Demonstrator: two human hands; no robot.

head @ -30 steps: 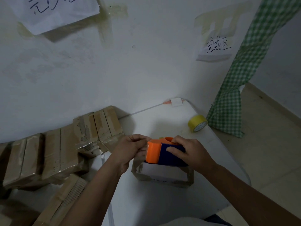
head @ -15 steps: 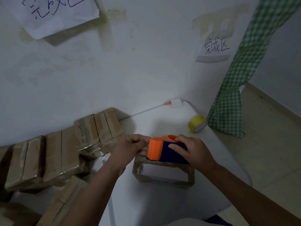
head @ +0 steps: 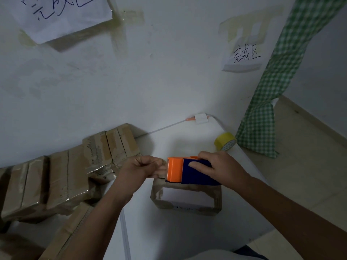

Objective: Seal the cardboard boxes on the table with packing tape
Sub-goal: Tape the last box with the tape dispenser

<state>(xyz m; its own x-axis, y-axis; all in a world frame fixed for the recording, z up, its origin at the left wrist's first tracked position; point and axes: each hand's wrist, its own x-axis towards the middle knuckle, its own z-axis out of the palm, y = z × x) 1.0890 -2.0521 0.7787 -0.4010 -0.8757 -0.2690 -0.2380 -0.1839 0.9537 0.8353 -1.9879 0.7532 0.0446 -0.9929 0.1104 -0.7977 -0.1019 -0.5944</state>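
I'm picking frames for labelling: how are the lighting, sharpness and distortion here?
Head view: dim overall, no glare; the tape dispenser and both hands, left hand and right hand, are sharp; soft shadows behind the stacked boxes; wide-angle bending curves the table edge.

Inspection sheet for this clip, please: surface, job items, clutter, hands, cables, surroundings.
Surface: white table.
Job's things: orange-and-blue tape dispenser on top of a small cardboard box; taped boxes piled at left.
Clutter: yellow tape roll near the far right corner.
Grippers: right hand grips the dispenser; left hand curled at its orange end, contents hidden.
Cables: nothing seen.
Surroundings: white wall, handwritten paper signs, green checked curtain.
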